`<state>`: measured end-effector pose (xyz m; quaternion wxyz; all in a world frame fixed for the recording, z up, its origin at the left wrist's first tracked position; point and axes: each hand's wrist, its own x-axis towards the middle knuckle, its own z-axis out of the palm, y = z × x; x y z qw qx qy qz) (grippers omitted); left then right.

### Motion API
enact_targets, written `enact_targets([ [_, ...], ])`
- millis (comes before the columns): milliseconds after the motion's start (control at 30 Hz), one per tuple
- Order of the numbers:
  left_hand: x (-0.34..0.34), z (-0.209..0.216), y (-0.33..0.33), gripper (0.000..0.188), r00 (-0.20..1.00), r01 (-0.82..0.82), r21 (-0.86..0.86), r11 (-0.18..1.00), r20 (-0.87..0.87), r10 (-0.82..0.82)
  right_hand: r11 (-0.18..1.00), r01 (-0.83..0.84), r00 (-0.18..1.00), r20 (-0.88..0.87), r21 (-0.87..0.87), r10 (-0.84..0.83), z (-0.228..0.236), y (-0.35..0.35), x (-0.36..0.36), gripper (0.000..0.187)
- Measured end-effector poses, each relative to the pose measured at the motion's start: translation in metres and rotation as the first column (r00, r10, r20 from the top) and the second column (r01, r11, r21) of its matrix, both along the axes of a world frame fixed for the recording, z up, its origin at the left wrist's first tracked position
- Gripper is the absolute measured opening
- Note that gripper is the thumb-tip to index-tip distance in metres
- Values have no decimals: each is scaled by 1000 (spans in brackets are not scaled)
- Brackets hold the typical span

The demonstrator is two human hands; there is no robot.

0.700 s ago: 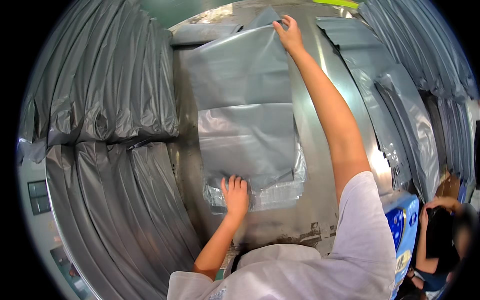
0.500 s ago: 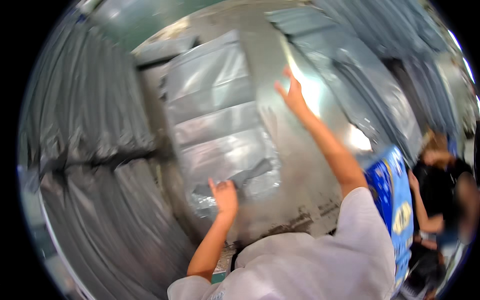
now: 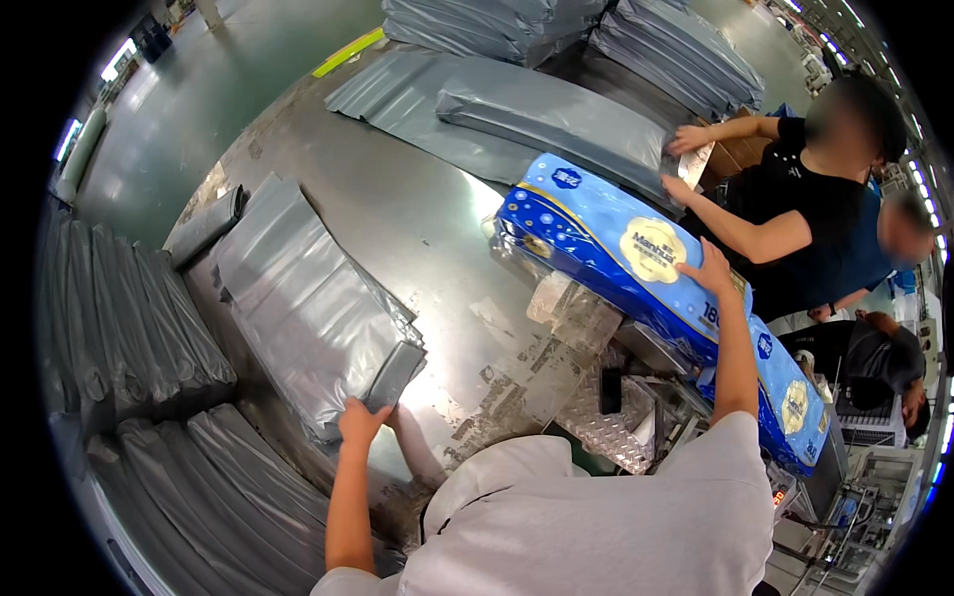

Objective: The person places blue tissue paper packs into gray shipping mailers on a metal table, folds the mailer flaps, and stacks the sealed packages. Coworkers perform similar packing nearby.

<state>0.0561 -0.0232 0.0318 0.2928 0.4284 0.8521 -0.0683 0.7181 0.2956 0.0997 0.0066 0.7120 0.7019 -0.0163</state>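
Note:
A stack of flat grey plastic bags lies slanting on the metal table, left of centre. At its near end my left hand has its fingers closed on the edge of the bags, beside a folded-over grey strip. To my right, a long blue plastic-wrapped pack extends over the table's edge. My right hand lies on top of this pack with its fingers spread. Behind it, nearer my sleeve, is a second blue pack.
Bundles of grey bags line the left side. More grey bags lie across the far table, where a co-worker has both hands at their end. Machinery with a metal tread plate stands beneath the blue packs.
The view has swung right, bringing the blue packs and co-worker further in. My right hand has gone from above the table onto the blue pack. My left hand stays at the bags' near end.

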Motion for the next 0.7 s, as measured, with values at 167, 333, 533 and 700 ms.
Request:
enact_targets([
  [167, -37, -26, 17, 64, 928, -305, 25, 952, 231, 291, 927, -355, 932, -128, -120, 340, -9, 53, -17, 107],
  [333, -36, -30, 34, 78, 978, 171, -36, 985, -116, -174, 878, -475, 872, -170, -61, 460, -36, 91, -51, 103],
  [533, -40, -59, 47, 90, 997, 31, -28, 999, -77, -33, 949, -316, 938, -143, 15, 315, 4, 55, -221, 93],
  [700, -83, -66, 69, 85, 985, 12, 111, 994, -170, 7, 850, -407, 882, -100, 334, 461, 4, -76, -351, 81],
])
